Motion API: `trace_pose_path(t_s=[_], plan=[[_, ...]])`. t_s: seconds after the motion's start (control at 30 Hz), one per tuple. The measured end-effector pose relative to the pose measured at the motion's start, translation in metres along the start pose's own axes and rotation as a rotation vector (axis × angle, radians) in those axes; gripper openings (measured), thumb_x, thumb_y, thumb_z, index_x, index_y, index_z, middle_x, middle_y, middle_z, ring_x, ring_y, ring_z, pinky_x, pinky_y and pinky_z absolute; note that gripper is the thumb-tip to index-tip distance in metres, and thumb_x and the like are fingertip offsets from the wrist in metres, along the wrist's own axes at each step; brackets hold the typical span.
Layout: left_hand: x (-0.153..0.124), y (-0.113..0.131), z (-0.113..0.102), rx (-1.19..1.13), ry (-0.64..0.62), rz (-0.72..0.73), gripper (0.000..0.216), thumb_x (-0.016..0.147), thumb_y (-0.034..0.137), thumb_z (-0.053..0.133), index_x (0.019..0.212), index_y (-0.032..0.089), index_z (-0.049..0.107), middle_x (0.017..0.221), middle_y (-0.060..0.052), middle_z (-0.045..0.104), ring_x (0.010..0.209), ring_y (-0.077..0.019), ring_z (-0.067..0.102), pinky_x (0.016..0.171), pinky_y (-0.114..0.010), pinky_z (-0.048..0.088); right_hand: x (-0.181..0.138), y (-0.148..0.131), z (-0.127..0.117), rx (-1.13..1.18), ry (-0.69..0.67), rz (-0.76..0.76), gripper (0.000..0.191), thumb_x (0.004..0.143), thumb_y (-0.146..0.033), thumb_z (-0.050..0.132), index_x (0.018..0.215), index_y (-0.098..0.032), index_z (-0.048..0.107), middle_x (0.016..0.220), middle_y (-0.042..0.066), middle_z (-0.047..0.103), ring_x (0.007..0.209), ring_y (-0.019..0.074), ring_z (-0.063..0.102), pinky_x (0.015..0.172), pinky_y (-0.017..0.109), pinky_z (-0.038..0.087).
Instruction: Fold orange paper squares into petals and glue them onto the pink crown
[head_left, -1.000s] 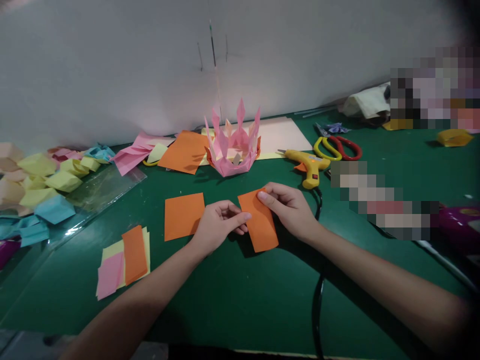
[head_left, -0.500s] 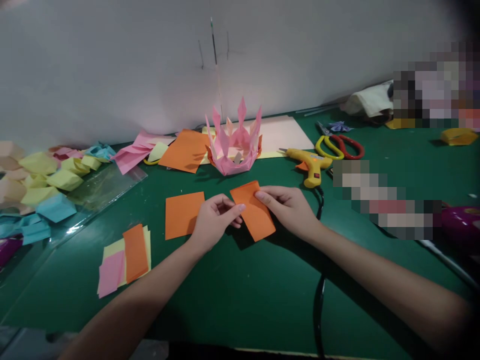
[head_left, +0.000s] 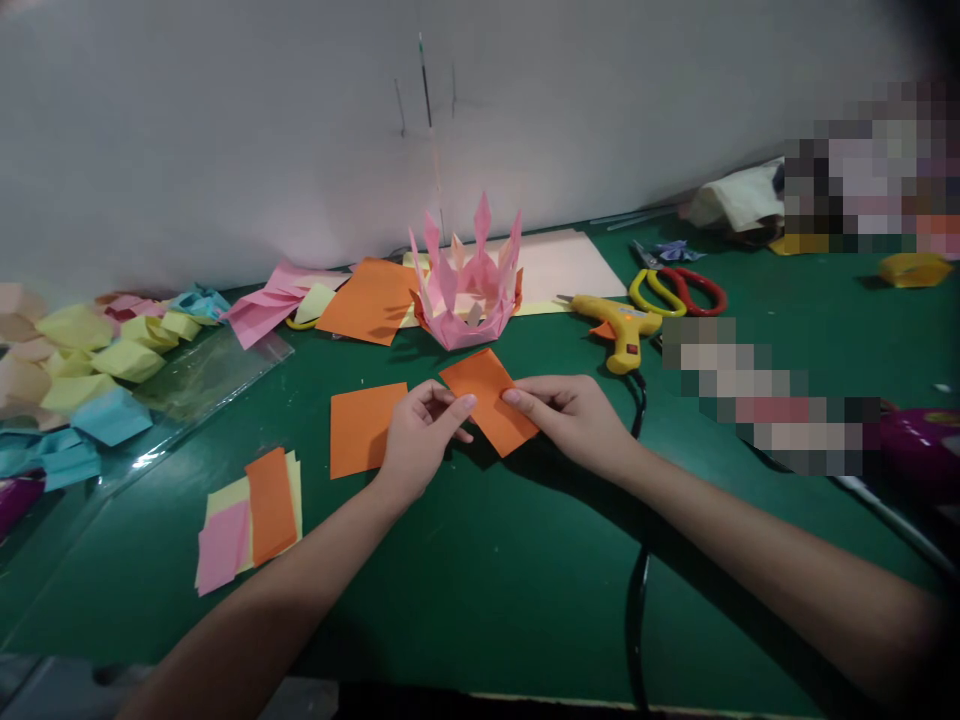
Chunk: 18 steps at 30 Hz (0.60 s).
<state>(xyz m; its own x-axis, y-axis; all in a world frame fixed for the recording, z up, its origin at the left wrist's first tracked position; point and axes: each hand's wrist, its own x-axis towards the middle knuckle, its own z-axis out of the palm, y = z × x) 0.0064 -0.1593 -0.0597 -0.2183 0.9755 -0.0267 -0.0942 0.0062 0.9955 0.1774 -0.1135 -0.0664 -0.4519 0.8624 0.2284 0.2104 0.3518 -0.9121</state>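
Observation:
A small orange sheet of paper (head_left: 491,405) is held between both my hands, tilted above the green table. My left hand (head_left: 424,432) pinches its left edge between thumb and fingers. On the opposite edge, the thumb of my right hand (head_left: 566,412) presses the paper against the fingers behind. Partly behind my left hand, an orange paper square (head_left: 360,430) lies flat on the table. Just beyond my hands stands a pink folded-paper crown (head_left: 472,325) with tall points and orange bits at its sides.
Paper strips (head_left: 271,510) lie near my left forearm. Folded paper pieces (head_left: 127,355) and a plastic sheet cover the far left. A yellow glue gun (head_left: 626,325), its black cord (head_left: 637,610) and scissors (head_left: 694,292) lie to the right. Larger sheets (head_left: 371,305) lie behind.
The orange paper in my hands has turned and moved slightly up and left, showing a wider face. My right hand has shifted a little left along its edge.

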Motion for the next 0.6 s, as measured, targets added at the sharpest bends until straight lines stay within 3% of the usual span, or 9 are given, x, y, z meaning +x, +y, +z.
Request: trace_pose_path(t_s=[0.17,0.33,0.47,0.6], plan=[[-0.0013,0.0027,0.0016,-0.051,-0.02,-0.063,0.035,0.061,0.039,0.077,0.063,0.016,0.05,0.06,0.005,0.045,0.055,-0.0061,0.048,0.048,-0.018,0.051,-0.0002,0.0035,0.0005,0.057,0.019,0.068,0.034,0.082,-0.048,0.056,0.077,-0.018,0.071,0.045,-0.004,0.045,0.039,0.0089,0.037,0.042,0.025,0.031],[-0.0011,0.0052,0.0025,-0.117,0.011,-0.08,0.035,0.061,0.036,0.077,0.066,0.016,0.048,0.064,0.004,0.047,0.06,-0.0077,0.05,0.05,-0.018,0.049,0.0012,0.0043,0.0005,0.082,0.024,0.065,0.033,0.081,-0.047,0.057,0.078,-0.018,0.071,0.059,0.0,0.059,0.047,0.0107,0.048,0.047,0.025,0.038],[-0.0001,0.0022,0.0024,-0.09,0.011,-0.074,0.034,0.064,0.036,0.075,0.066,0.017,0.047,0.064,0.005,0.044,0.059,-0.0076,0.048,0.05,-0.019,0.049,0.0021,0.0049,0.0002,0.019,0.014,0.055,0.035,0.084,-0.046,0.053,0.072,-0.017,0.068,0.044,-0.004,0.045,0.044,0.0094,0.04,0.048,0.025,0.034],[-0.0003,0.003,-0.001,0.035,-0.002,0.0,0.028,0.07,0.035,0.071,0.079,0.017,0.051,0.075,0.001,0.055,0.065,-0.0102,0.055,0.057,-0.023,0.05,0.0033,0.0049,-0.0002,0.038,-0.071,0.049,0.037,0.085,-0.047,0.051,0.067,-0.017,0.064,0.045,-0.006,0.038,0.044,0.008,0.034,0.046,0.024,0.029]])
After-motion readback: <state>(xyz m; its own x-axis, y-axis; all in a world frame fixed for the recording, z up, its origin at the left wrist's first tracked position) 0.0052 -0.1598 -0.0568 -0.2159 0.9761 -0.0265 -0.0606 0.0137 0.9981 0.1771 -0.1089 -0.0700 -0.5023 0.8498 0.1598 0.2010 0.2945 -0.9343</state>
